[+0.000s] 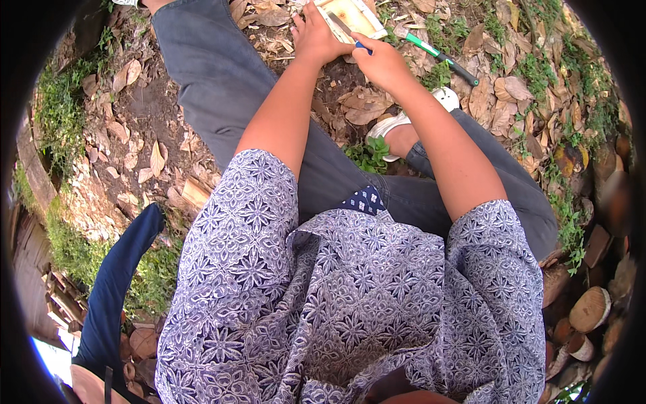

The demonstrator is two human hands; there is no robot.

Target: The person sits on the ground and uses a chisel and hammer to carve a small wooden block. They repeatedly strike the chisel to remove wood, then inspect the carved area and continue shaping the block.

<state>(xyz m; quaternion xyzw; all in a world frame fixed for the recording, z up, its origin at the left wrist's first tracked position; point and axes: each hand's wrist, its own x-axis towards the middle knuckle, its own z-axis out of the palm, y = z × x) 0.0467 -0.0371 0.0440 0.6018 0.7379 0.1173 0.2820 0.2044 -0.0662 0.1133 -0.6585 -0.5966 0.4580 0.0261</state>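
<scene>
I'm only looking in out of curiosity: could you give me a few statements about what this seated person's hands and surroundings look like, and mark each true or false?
1. The left hand rests on a pale flat wooden piece. True.
2. The right hand is empty. False: it grips a blue-handled tool.
3. A green-and-black tool lies on the dry leaves. True.
4. The ground is bare concrete. False: soil, leaves and small plants.
5. Cut logs lie at the person's right. True.

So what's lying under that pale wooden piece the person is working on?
Under the pale wooden piece lie dry brown leaves and dark soil. The left hand covers its near edge, so what lies directly beneath cannot be seen.
</scene>
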